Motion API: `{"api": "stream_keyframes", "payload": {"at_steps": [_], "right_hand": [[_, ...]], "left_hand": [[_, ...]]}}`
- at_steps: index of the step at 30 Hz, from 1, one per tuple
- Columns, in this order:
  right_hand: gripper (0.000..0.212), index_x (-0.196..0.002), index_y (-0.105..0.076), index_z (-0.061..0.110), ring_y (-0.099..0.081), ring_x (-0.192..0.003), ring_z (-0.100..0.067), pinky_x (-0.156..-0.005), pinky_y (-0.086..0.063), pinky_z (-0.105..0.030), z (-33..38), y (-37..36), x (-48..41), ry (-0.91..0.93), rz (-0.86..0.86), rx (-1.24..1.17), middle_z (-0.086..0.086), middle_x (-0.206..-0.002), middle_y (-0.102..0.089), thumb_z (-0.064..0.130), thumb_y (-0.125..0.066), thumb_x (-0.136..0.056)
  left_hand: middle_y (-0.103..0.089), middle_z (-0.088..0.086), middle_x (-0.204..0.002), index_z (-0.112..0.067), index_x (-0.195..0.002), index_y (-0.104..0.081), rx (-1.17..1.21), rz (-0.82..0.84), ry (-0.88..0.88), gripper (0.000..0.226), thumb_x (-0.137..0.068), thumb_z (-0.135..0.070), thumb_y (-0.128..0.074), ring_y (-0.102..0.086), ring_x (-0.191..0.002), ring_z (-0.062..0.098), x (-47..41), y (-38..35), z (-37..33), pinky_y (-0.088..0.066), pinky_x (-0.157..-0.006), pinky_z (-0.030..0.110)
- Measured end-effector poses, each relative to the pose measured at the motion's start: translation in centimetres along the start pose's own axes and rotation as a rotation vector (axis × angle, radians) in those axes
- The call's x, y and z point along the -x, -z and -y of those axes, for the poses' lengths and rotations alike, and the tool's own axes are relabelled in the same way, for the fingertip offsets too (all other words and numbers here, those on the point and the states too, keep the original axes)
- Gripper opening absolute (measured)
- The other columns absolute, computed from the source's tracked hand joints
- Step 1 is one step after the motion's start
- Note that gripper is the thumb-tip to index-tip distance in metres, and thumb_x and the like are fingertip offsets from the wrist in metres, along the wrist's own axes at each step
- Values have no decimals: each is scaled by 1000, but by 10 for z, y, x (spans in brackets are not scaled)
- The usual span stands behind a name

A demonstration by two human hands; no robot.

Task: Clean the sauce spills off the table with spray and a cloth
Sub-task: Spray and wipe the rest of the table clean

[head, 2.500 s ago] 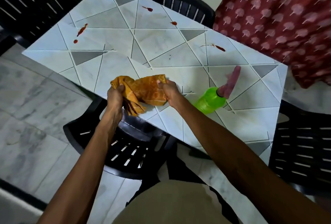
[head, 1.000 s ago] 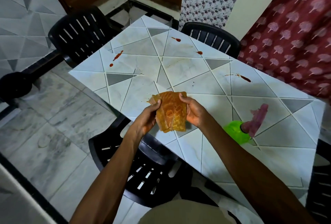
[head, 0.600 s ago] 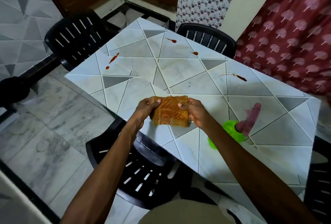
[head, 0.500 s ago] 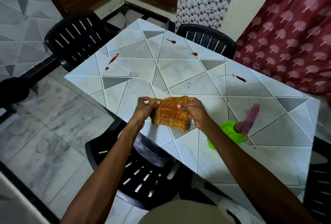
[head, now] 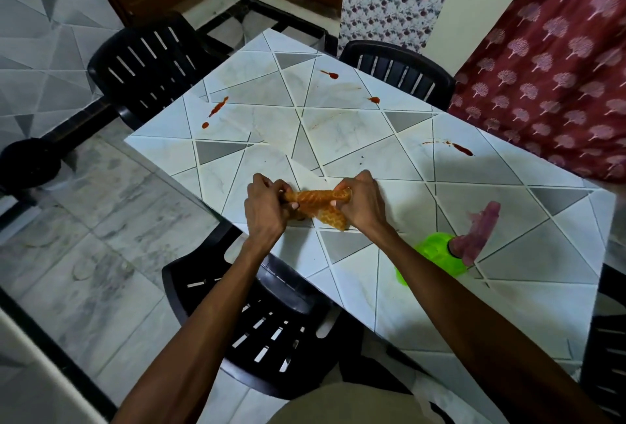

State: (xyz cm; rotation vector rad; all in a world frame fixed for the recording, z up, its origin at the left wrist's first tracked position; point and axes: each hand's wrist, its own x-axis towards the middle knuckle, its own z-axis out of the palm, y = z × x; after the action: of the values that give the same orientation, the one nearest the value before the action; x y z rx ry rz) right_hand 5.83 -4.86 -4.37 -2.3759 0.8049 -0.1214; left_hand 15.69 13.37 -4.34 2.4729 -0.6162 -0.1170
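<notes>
Filling the frame, a tiled table (head: 399, 166) | spray bottle (head: 437, 254) upright near its right edge | left hand (head: 264, 210) and right hand (head: 362, 206) each grip an end of the folded cloth (head: 318, 198) over the near edge | sauce spills (head: 218, 106) across the far side may smear if wiped unsprayed.

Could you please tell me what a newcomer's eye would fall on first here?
The left hand and right hand grip a rolled orange patterned cloth at the near edge of the white tiled table. Red sauce spills dot its far half, and a bright green plastic spray bottle with a purple trigger sits at the right.
</notes>
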Motion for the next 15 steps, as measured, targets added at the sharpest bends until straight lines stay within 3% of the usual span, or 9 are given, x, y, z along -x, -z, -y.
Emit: {"api": "stream_keyframes", "payload": {"at_steps": [2,5,10,15], "right_hand": [[23,-98,-70,22,-54,-110,-26,-85,-51,-35,8,0,-10,9,23,13,-3,-118,-51,24,-82,-78],[21,-97,-69,20,-61,-104,-27,-81,-52,-34,23,-2,-27,36,10,1,-2,-113,-60,23,-81,-79],[22,-95,-72,21,-65,-97,-24,-76,-50,-31,44,-6,-55,82,-100,41,0,-103,-70,16,-82,-77],[23,-98,-70,17,-64,-97,-25,-77,-52,-35,54,-14,-84,138,-178,103,-2,-102,-70,11,-81,-78]], "left_hand": [[-51,7,-110,-19,-97,-69,-67,-15,-20,31,-71,-26,-85,-51,-99,29,-10,3,5,-49,-75,41],[-60,4,-107,-19,-93,-70,-120,-40,-61,31,-68,-28,-86,-54,-98,28,-28,9,10,-48,-77,41],[-66,3,-89,-18,-89,-65,-232,-124,-115,26,-64,-11,-68,-56,-87,30,-57,17,14,-43,-75,38],[-67,3,-89,-19,-88,-64,-358,-160,-107,20,-72,-7,-67,-55,-90,29,-92,12,19,-44,-78,40]]}}
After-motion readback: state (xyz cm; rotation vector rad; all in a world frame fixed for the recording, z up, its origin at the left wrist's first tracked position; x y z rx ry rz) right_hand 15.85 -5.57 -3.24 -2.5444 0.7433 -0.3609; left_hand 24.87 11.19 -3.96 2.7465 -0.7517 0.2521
